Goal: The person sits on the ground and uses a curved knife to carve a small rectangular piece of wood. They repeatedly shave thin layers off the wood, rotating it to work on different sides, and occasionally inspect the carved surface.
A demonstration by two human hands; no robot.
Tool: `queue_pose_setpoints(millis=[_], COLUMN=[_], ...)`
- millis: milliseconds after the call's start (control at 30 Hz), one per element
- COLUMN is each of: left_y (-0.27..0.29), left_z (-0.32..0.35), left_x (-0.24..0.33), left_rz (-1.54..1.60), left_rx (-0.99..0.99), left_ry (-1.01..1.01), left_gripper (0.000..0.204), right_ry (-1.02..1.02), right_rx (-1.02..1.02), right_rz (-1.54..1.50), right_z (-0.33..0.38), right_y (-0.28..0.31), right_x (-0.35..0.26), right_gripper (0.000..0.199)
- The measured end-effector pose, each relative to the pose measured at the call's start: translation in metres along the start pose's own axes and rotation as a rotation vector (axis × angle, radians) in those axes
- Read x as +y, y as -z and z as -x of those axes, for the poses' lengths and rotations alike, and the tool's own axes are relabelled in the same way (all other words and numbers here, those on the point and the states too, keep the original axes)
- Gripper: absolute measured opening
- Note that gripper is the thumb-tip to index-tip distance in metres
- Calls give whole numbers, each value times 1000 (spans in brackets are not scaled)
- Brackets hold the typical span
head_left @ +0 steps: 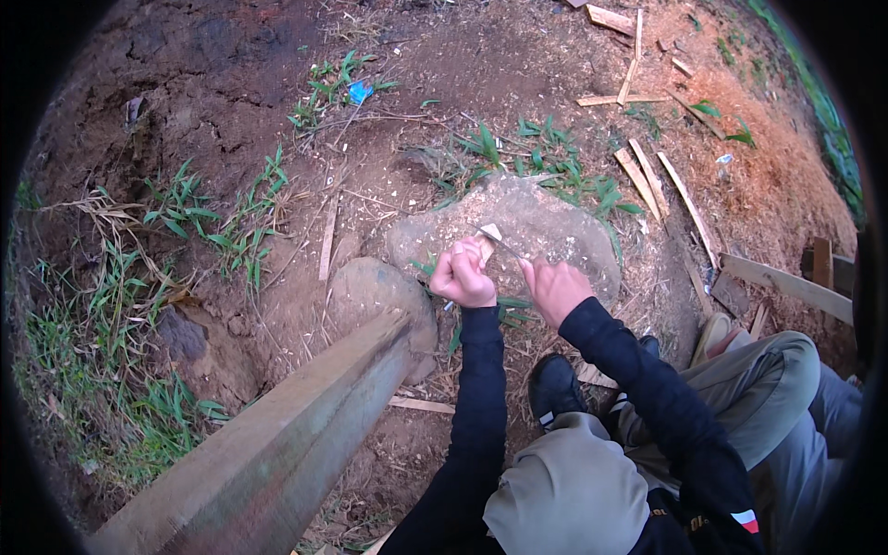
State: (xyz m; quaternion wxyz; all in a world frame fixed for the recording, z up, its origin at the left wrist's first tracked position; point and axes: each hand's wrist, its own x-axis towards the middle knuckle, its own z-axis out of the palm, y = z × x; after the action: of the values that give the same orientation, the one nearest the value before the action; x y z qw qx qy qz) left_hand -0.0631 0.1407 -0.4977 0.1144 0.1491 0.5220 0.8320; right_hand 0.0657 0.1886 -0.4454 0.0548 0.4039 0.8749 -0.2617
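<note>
My left hand (465,275) is closed in a pinch on a small pale piece of wood (488,240), held up above a flat stone. Closed fingers of my right hand (557,290) grip a knife; its handle is mostly hidden in the fist. The thin dark knife blade (504,246) slants up and leftward, lying across the wood piece close to my left fingers. Beneath both hands is the broad grey-brown stone (573,231), scattered with pale wood chips.
A thick wooden post (305,407) slants from lower left to a rounded concrete base (384,291) beside my left hand. Wood strips (689,208) and sawdust (786,176) lie right. Grey-trousered legs (768,398) fill the lower right. Grass (120,370) grows left.
</note>
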Motion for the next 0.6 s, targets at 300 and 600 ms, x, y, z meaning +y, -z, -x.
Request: queue_pose_setpoints(millis=[300,600], left_y=[-2,3], left_z=[-5,8], left_x=[3,-4], left_rz=[-29,-69], left_rx=[84,120], left_ry=[20,-22], left_gripper=[36,36], right_ry=[-90,-59], right_rx=[2,145], right_rz=[113,104], right_z=[-11,-56], right_y=[-13,-9], right_x=[-14,-9], right_gripper=[42,39])
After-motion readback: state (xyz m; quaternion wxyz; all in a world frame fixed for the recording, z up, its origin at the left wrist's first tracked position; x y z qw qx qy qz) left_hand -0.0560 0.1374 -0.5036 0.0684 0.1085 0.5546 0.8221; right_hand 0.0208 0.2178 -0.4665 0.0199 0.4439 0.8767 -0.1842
